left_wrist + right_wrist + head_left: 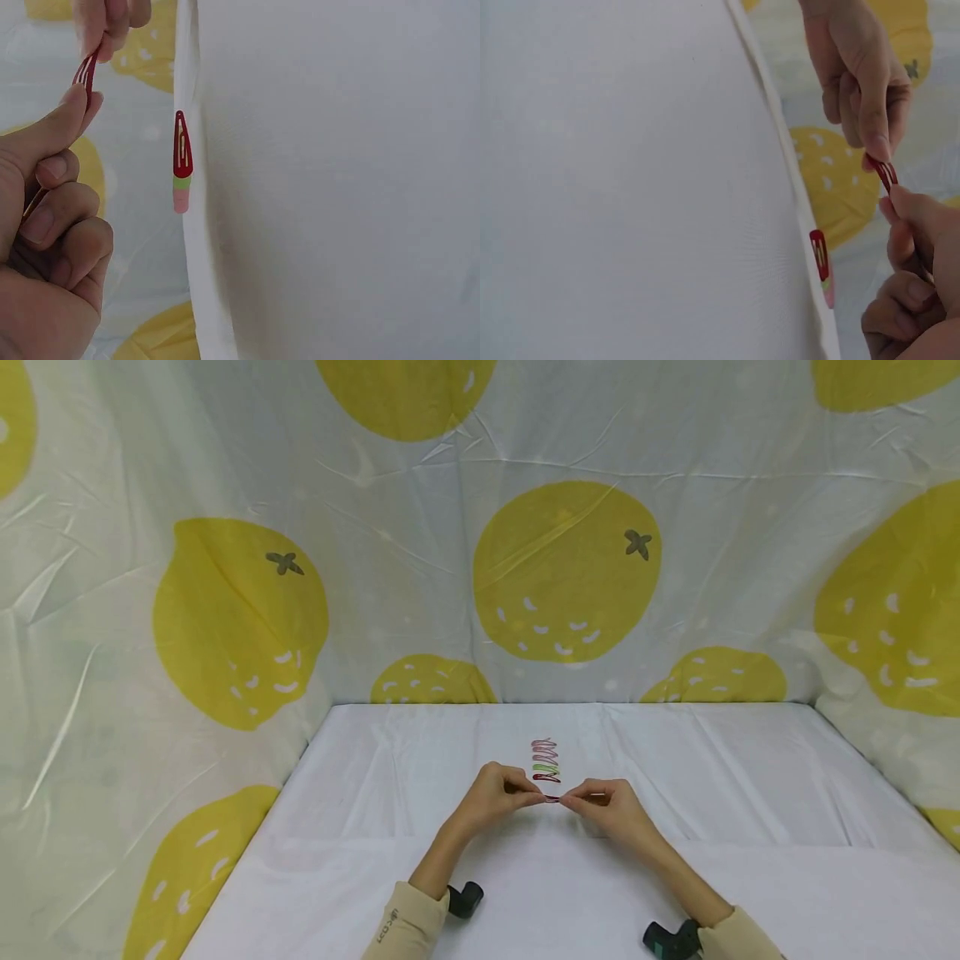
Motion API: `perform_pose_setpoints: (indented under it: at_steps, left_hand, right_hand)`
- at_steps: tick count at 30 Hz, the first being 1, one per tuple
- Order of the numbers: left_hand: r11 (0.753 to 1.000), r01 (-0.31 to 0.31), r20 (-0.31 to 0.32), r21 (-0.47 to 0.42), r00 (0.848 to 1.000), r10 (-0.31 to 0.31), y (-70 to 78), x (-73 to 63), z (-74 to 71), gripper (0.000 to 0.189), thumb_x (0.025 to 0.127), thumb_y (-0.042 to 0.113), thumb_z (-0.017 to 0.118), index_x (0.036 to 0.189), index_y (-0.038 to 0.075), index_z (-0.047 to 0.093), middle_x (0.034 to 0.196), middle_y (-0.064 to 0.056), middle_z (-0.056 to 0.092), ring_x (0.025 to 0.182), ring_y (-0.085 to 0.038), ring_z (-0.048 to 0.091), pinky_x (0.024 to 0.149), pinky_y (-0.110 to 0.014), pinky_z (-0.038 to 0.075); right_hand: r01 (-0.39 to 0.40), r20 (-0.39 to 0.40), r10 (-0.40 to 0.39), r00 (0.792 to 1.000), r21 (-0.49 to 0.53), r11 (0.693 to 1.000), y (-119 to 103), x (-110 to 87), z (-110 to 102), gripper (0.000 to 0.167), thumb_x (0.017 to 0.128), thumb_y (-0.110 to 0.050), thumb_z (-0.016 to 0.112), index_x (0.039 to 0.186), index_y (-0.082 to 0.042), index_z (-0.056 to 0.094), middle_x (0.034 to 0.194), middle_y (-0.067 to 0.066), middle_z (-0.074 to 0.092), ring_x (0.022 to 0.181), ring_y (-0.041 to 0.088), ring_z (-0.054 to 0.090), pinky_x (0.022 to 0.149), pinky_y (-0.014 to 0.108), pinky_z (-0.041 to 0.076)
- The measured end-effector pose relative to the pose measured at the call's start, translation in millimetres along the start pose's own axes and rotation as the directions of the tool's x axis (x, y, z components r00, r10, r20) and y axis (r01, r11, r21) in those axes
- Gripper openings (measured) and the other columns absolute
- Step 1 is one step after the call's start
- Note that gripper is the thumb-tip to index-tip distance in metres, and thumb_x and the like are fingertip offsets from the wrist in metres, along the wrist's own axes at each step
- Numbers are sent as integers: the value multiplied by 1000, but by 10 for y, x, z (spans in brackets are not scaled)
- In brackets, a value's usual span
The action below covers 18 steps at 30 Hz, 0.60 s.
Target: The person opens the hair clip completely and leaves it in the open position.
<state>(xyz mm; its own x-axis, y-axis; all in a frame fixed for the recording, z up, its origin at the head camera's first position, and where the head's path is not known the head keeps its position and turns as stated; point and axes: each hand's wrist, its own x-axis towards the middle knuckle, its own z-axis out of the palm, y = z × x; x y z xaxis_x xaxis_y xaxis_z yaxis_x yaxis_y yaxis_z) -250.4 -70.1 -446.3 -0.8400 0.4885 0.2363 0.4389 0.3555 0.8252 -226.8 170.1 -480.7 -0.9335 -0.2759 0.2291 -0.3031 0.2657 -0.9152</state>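
Between my two hands is a dark red snap hair clip (552, 799), held level above the white cloth. My left hand (495, 795) pinches one end of it between thumb and forefinger, and my right hand (613, 807) pinches the other end. Up close in the left wrist view, the held clip (84, 76) shows its slotted frame, partly covered by fingertips. Just beyond the hands lies a column of hair clips: a red clip (547, 778) nearest, a green clip (546, 769) behind it, then several pink clips (544, 752). The other fingers of both hands are curled in.
A white cloth (375, 760) covers the table, with a fold line across its middle. A pale curtain (405, 568) printed with yellow fruit rises at the back and both sides. Black wrist devices (467, 900) sit by the beige sleeves (412, 918).
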Motion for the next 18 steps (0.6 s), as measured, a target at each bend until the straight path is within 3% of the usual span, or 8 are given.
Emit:
perform_pose_setpoints:
  at_steps: [3, 5, 9, 12, 15, 18]
  left_hand:
    - [1000, -16, -25, -5, 1000, 15, -18, 2, 16, 7, 86, 8, 84, 85, 1, 83, 74, -13, 73, 62, -1, 51, 58, -16, 41]
    - [1000, -27, -56, 8, 998, 28, -16, -3, 35, 6, 84, 6, 84, 84, 1, 83, 73, -12, 74, 60, -1, 50, 56, -16, 41]
    - [995, -53, -134, 90, 989, 64, 5, -9, 77, 6, 82, 5, 87, 78, 2, 83, 68, -8, 73, 56, 1, 47, 53, -15, 38]
    - [989, -60, -162, 132, 984, 81, 5, -2, 90, 6, 81, 6, 87, 76, 4, 83, 66, -6, 72, 55, 3, 45, 52, -15, 37]
    - [993, -64, -148, 101, 986, 79, -6, 10, 84, 6, 81, 4, 87, 78, 1, 83, 66, -8, 71, 56, 3, 45, 53, -15, 37]
    - [995, -74, -116, 65, 990, 81, -20, 23, 72, 6, 82, 2, 85, 81, -2, 82, 67, -11, 70, 57, 3, 44, 54, -14, 36]
  right_hand:
    - [115, -93, -119, 988, -48, 992, -22, -4, 41, 1, 89, -15, 82, 89, -14, 83, 73, 8, 71, 59, 2, 46, 52, 22, 38]
    - [181, -149, -190, 970, -68, 981, -39, -10, 78, 6, 85, -10, 84, 85, -16, 83, 65, 3, 66, 55, 2, 38, 48, 22, 32]
    - [309, -230, -328, 916, -115, 944, -59, -21, 166, 12, 79, 0, 86, 77, -11, 82, 57, 1, 61, 54, 0, 40, 45, 21, 33]
    - [349, -262, -384, 886, -170, 922, -55, -21, 207, 12, 77, 2, 87, 75, -9, 81, 56, 0, 59, 54, 0, 40, 45, 20, 33]
    - [329, -282, -372, 885, -186, 926, -38, -19, 214, 9, 78, 0, 87, 79, -8, 82, 58, -1, 62, 54, 1, 40, 46, 19, 33]
    - [277, -300, -319, 899, -174, 945, -29, -22, 207, 8, 79, -4, 88, 82, -11, 84, 60, -2, 65, 55, 0, 41, 46, 19, 33]
